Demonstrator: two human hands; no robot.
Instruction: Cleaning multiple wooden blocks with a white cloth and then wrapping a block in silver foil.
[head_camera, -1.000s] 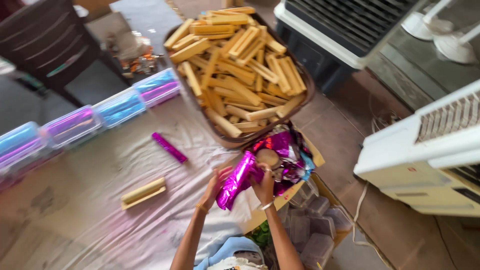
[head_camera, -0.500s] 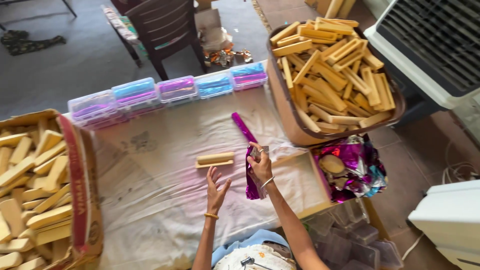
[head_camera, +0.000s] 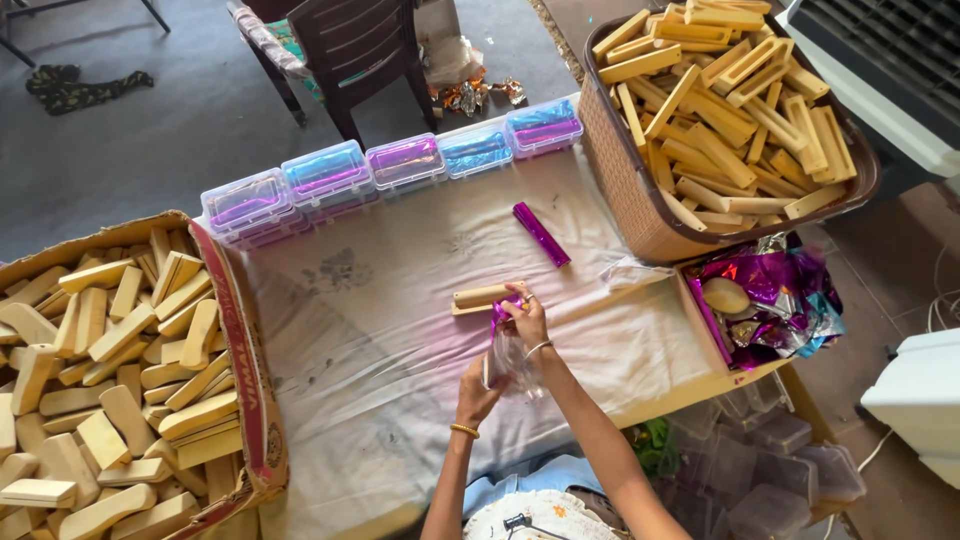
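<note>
My right hand (head_camera: 525, 318) pinches the top of a shiny purple foil sheet (head_camera: 505, 345) just below a bare wooden block (head_camera: 482, 296) lying on the white cloth (head_camera: 400, 330). The lower end of the same sheet is held by my left hand (head_camera: 475, 395), closer to my body. A finished purple-wrapped block (head_camera: 541, 234) lies further back on the cloth, apart from both hands.
A cardboard box (head_camera: 255, 400) full of wooden blocks stands at the left. A woven basket (head_camera: 625, 180) with several more blocks sits at the back right, a box of purple foil sheets (head_camera: 770, 300) beside it. Clear plastic cases (head_camera: 400, 160) line the far edge; a dark chair (head_camera: 350, 50) stands beyond.
My view swung left from the foil box to the cloth. The right hand carried a foil sheet to the bare block, and the left hand has taken hold of its lower end.
</note>
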